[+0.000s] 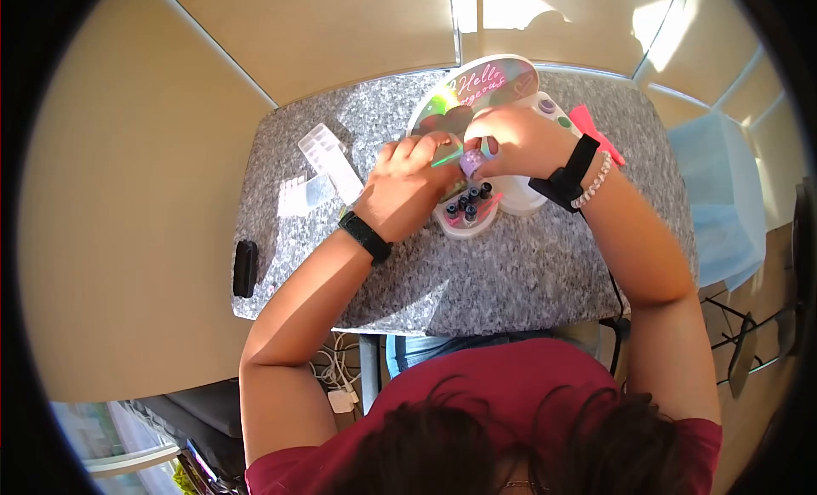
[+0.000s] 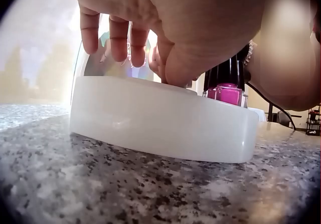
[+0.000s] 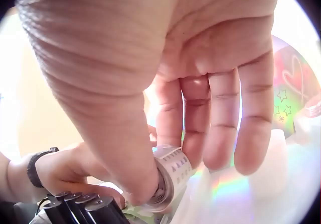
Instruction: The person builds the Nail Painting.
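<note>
My right hand (image 1: 523, 143) pinches a small patterned roll (image 1: 471, 161) between thumb and fingers, above a white organizer (image 1: 466, 232). The right wrist view shows the roll (image 3: 170, 179) with rows of tiny marks, the other fingers extended beside it. Close to the roll, my left hand (image 1: 407, 180) reaches over the organizer's left part; in the left wrist view its thumb and index tip meet behind the white wall (image 2: 160, 118), and what lies between them is hidden. Several black-capped bottles (image 1: 471, 212) stand just below the hands, one with pink polish (image 2: 228, 93).
A rounded "Hello Gorgeous" panel (image 1: 502, 80) rises behind the hands. Left on the speckled table (image 1: 408, 282) lie a compartmented clear case (image 1: 328, 159) and a black case (image 1: 245, 268). Pink material (image 1: 596, 136) lies at the right, near a light blue cover (image 1: 719, 197).
</note>
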The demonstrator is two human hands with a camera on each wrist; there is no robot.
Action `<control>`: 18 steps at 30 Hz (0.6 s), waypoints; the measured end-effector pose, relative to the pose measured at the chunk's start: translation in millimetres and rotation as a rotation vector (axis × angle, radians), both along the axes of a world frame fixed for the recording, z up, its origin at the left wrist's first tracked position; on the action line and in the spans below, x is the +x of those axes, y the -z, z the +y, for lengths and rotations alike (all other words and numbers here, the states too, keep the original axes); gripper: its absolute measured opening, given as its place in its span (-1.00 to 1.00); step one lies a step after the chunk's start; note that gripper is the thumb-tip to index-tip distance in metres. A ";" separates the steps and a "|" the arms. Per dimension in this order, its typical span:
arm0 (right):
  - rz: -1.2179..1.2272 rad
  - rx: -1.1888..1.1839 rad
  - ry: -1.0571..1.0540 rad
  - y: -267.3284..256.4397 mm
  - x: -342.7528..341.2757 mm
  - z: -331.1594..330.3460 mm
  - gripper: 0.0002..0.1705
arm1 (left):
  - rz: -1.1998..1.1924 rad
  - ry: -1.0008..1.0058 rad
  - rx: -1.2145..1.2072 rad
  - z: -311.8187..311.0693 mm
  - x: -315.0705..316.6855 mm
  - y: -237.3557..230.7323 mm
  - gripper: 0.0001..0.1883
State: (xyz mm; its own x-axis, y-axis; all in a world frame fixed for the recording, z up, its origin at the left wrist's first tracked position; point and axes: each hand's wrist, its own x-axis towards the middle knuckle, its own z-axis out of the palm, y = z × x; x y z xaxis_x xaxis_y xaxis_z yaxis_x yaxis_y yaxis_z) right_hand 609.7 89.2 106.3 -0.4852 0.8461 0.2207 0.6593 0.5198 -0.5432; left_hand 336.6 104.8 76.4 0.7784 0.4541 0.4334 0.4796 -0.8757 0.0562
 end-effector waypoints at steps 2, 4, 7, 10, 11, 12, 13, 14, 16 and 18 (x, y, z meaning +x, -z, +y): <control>0.056 -0.033 -0.050 -4.6 -3.7 -1.0 -0.56 | 0.003 0.002 -0.032 2.0 -0.1 4.7 -0.67; 0.024 -0.031 -0.055 0.4 -6.4 1.9 -0.57 | -0.010 -0.003 -0.044 3.5 -4.0 4.0 -0.67; -0.059 -0.020 -0.070 7.6 -13.6 7.8 -0.59 | -0.026 -0.005 -0.060 3.7 -10.8 0.3 -0.66; -0.144 -0.015 -0.081 5.5 -17.7 9.8 -0.60 | -0.033 0.004 -0.082 6.3 -15.8 -1.9 -0.66; -0.173 -0.016 -0.081 3.3 -18.7 10.0 -0.60 | -0.032 0.011 -0.099 6.5 -17.6 -2.3 -0.66; -0.172 -0.020 -0.086 0.5 -18.8 11.2 -0.60 | -0.032 0.006 -0.102 7.0 -19.0 -2.8 -0.66; -0.168 -0.056 -0.096 -2.5 -18.3 12.2 -0.61 | -0.032 0.008 -0.104 7.3 -20.2 -3.3 -0.66; -0.164 -0.094 -0.104 -3.8 -17.7 12.6 -0.62 | -0.032 0.009 -0.107 7.0 -21.1 -3.7 -0.66; -0.113 -0.078 -0.125 -4.0 -16.9 13.0 -0.68 | -0.029 0.009 -0.116 6.9 -22.3 -4.3 -0.66; -0.063 -0.060 -0.145 -1.7 -17.2 13.7 -0.73 | -0.028 0.009 -0.123 7.7 -22.4 -5.1 -0.66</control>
